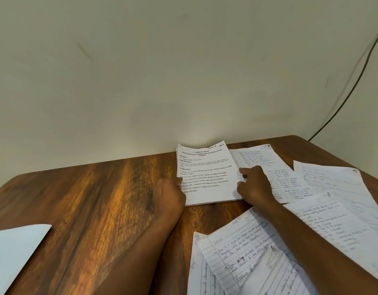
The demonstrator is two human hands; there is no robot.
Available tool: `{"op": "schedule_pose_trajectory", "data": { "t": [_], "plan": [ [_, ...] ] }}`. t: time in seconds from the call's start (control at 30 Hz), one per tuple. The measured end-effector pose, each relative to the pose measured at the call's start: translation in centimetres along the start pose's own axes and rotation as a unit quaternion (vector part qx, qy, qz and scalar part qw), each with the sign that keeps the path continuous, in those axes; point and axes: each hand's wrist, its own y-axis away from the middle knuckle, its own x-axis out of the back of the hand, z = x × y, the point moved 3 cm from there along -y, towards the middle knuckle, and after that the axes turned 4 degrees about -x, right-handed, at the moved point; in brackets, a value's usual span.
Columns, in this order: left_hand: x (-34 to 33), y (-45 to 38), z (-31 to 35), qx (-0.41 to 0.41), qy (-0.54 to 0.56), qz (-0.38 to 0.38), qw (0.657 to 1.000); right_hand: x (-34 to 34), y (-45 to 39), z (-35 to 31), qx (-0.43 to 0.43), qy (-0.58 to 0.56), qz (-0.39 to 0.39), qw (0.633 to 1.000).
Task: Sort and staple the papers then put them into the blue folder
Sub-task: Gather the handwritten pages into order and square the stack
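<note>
A printed stack of sheets [206, 173] lies near the far edge of the wooden surface [94, 199], close to the wall. The left hand [170, 195] holds the stack's left edge, its fingers curled against the paper; the right hand [253, 184] grips the stack's right edge, thumb on top of the top sheet. Handwritten lined pages [245, 248] lie scattered toward the right edge and the near right corner of the surface, overlapping one another, and one lies partly under the right forearm. A plain white sheet [15, 252] sits at the near left corner. A dark cable [354, 81] runs down the wall past the far right corner.
</note>
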Motion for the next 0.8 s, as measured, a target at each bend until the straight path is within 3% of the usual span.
{"op": "schedule_pose_trajectory", "data": {
  "t": [0.17, 0.3, 0.4, 0.53, 0.6, 0.7, 0.8],
  "plan": [
    [0.0, 1.8, 0.0, -0.031, -0.046, 0.021, 0.998, -0.2, 1.1, 1.7, 0.009, 0.023, 0.011, 1.000],
    [2.3, 3.1, 1.4, -0.084, -0.018, 0.069, 0.994, 0.3, 1.3, 0.8, 0.033, 0.027, 0.012, 0.999],
    [3.9, 5.3, 2.5, -0.128, 0.028, 0.065, 0.989, 0.9, 1.7, -0.1, 0.066, 0.081, 0.010, 0.995],
    [5.1, 9.5, 3.1, -0.114, 0.153, -0.017, 0.982, 2.7, 3.4, -0.6, 0.083, 0.073, -0.020, 0.994],
    [6.3, 11.9, 4.0, -0.098, 0.165, -0.068, 0.979, 4.6, 5.1, -1.0, 0.108, 0.066, -0.046, 0.991],
    [8.2, 16.3, 5.2, -0.094, 0.056, -0.185, 0.977, 7.9, 10.1, -0.9, 0.145, 0.046, -0.138, 0.979],
    [8.8, 19.4, 5.1, -0.145, -0.082, -0.284, 0.944, 9.6, 15.5, 1.1, 0.172, 0.119, -0.222, 0.952]
  ]
}}
